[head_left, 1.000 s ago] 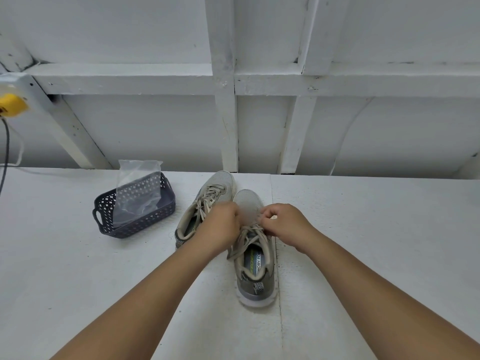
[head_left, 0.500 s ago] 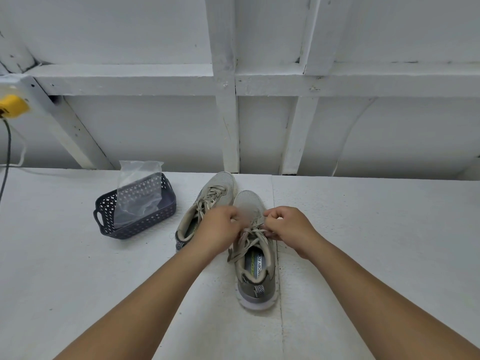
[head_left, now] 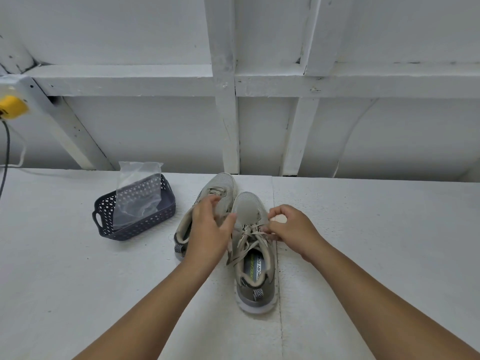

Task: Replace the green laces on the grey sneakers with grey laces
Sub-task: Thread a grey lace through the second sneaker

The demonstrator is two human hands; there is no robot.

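The left hand (head_left: 207, 227) has let go of the lace and spread its fingers loosely above the far-left sneaker (head_left: 207, 201), while the right hand (head_left: 288, 227) pinches the pale lace (head_left: 249, 233) of the near sneaker (head_left: 253, 255) on the white table (head_left: 363, 242), right of a dark basket (head_left: 145, 224) holding a clear bag (head_left: 137, 193)

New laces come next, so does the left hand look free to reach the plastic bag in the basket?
Probably yes: the left hand is open, holds nothing, and only bare tabletop lies between it and the plastic bag standing in the basket.
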